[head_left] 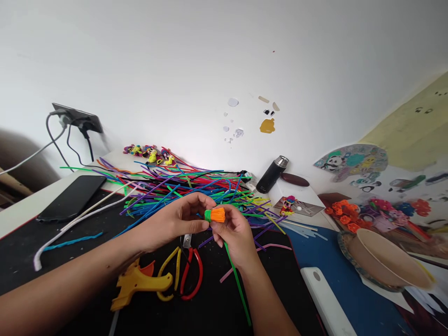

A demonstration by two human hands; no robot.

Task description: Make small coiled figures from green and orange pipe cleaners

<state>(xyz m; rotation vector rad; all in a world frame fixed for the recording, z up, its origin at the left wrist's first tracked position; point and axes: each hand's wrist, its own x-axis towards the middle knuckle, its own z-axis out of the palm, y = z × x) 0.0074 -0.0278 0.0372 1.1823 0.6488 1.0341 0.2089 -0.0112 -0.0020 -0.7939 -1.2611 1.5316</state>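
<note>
Both hands meet above the dark mat around a short bundle of orange pipe cleaners (219, 214). A green pipe cleaner (240, 291) is wrapped round the bundle's left end, and a long green length hangs below my right hand. My right hand (238, 235) pinches the orange part between thumb and fingers. From the left, my left hand (180, 217) has thumb and forefinger curled at the green-wrapped end; its other fingertips are partly hidden. Just below lie red-and-yellow-handled pliers (192, 275) and a yellow glue gun (142, 282).
Loose coloured pipe cleaners (168, 191) are heaped behind my hands. A black phone (72, 198) lies at left, near a white pipe cleaner (70, 228). Toward the right are a black flask (272, 175), a white box (297, 200), a white bar-shaped object (325, 298) and a beige bowl (388, 256).
</note>
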